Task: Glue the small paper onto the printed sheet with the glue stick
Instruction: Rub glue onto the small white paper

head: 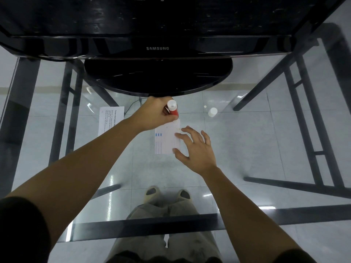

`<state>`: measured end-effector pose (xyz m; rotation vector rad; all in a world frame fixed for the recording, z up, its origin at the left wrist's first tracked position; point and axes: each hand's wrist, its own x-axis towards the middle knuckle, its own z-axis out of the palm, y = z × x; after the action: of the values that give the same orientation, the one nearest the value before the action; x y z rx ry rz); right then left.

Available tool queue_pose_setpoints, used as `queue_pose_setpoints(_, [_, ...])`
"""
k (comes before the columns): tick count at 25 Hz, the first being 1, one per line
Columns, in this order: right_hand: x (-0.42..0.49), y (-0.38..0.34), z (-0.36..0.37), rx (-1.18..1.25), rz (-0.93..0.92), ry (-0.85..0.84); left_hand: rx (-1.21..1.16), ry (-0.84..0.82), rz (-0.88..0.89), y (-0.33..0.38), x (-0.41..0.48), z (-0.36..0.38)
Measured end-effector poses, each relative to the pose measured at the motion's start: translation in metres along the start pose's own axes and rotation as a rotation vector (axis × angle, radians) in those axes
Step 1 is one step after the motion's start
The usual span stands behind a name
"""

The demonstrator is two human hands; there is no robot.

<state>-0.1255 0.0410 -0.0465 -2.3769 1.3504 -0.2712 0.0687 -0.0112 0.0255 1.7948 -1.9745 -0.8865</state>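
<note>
My left hand (155, 116) grips a red glue stick (173, 110) with a white end, held upright over the far edge of a small paper (165, 138) that lies on the glass table. The small paper shows faint print and blue marks. My right hand (195, 149) lies on the paper's right edge with spread, straight fingers, the fingertips pressing it down. A printed sheet (109, 120) with lines of text lies to the left, partly hidden behind my left forearm. The glue stick's white cap (212, 112) stands apart on the glass at the right.
A black Samsung monitor (157, 48) with a round base (157, 76) stands at the back of the glass table (247, 149). Dark metal table legs, a tiled floor and my own legs and shoes show through the glass.
</note>
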Motion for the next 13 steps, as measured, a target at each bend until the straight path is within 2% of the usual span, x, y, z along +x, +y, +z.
queue_pose_setpoints(3, [0.0,0.0,0.0,-0.002,0.0,0.0,0.006,-0.108,0.035,0.005,-0.004,0.006])
queue_pose_setpoints(8, [0.0,0.0,0.001,-0.012,0.002,-0.005,-0.036,0.047,-0.007,0.006,0.007,-0.003])
queue_pose_setpoints(11, [0.0,-0.001,0.001,-0.01,0.01,-0.003,0.003,-0.081,0.017,0.007,0.003,0.003])
queue_pose_setpoints(13, [0.0,-0.001,0.0,-0.019,0.001,0.005,0.012,-0.071,0.003,0.006,0.001,0.006])
